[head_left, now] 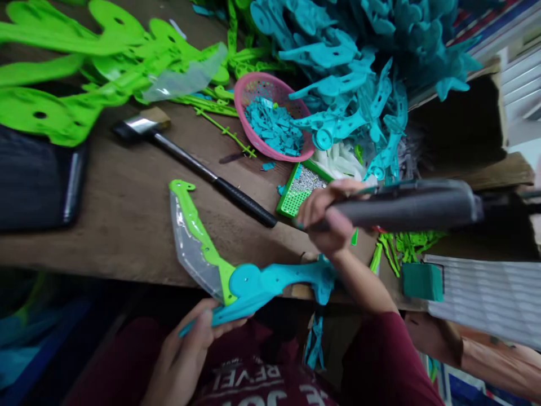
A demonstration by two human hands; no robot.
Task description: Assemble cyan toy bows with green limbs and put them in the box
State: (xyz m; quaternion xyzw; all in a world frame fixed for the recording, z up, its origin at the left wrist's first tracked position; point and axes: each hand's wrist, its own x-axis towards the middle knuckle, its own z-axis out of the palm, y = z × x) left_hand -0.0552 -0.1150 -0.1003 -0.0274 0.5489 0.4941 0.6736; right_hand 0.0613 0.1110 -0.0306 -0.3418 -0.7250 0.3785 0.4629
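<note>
**Two-handed hold at the table edge**

Left hand (190,344) grasps the near end of a curved turquoise-and-lime plastic piece with a clear blade-like panel (270,279). The piece spans the front edge of the brown table (127,231), presumably so its upper face stays reachable; whether it rests there cannot be told. Right hand (329,220) is clenched round a dark grey cylindrical tool (409,206), blurred, apparently kept clear of the piece. A green perforated tray of small silvery bits (292,204) sits just beside that hand, likely for short reach.
</note>
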